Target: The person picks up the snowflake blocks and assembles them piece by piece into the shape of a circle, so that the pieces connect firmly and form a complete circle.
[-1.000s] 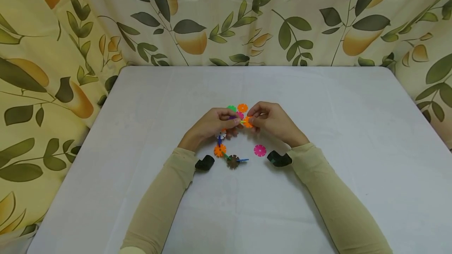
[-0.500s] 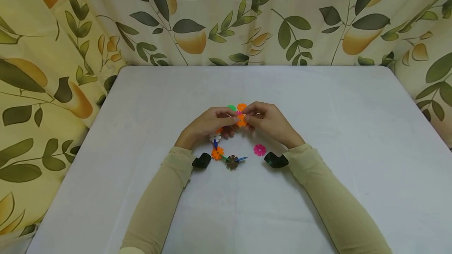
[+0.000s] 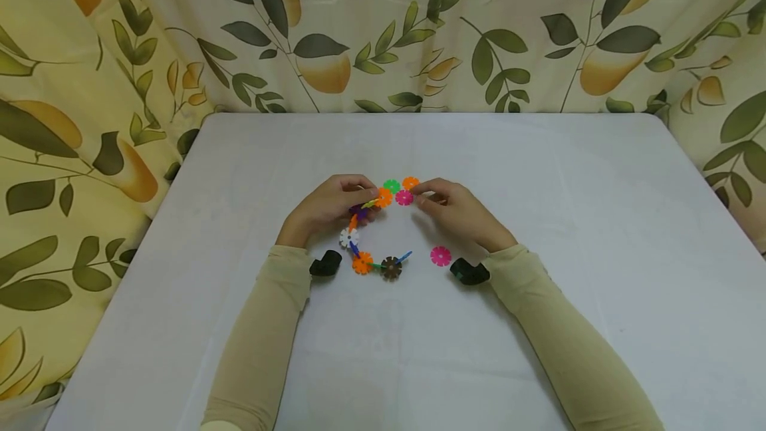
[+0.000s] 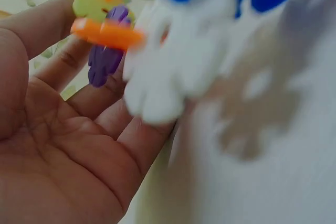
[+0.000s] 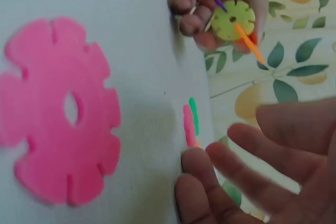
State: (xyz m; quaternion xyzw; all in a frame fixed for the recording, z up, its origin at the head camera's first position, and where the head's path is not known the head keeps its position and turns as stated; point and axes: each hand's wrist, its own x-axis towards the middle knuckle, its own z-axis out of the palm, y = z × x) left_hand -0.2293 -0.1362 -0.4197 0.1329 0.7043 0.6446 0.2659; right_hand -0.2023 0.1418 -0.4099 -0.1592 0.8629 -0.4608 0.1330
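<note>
A chain of interlocking notched plastic discs hangs from my left hand (image 3: 323, 210), which pinches its upper end at the yellow-green disc (image 5: 233, 20). From there the chain curves through a purple disc (image 4: 106, 61), an orange one, a white disc (image 3: 349, 238), a blue one, an orange disc (image 3: 362, 263), a green one and a brown disc (image 3: 391, 269), ending in a blue disc. Another orange disc (image 3: 383, 197) sits on the held end. My right hand (image 3: 465, 215), fingers loosely bent and holding nothing, is beside the loose pink disc (image 3: 404, 197) and orange disc (image 3: 411, 183).
A loose green disc (image 3: 391, 186) lies by the pink and orange ones. Nearer me on the white table (image 3: 568, 324) lies a second pink disc (image 3: 441, 256). Black wrist cameras (image 3: 326, 263) project below both hands. A leaf-patterned curtain (image 3: 383, 32) borders the back and left.
Both hands worked at the orange disc; now the right hand has let go of it. The left hand has moved left, carrying the chain with that disc on its end.
</note>
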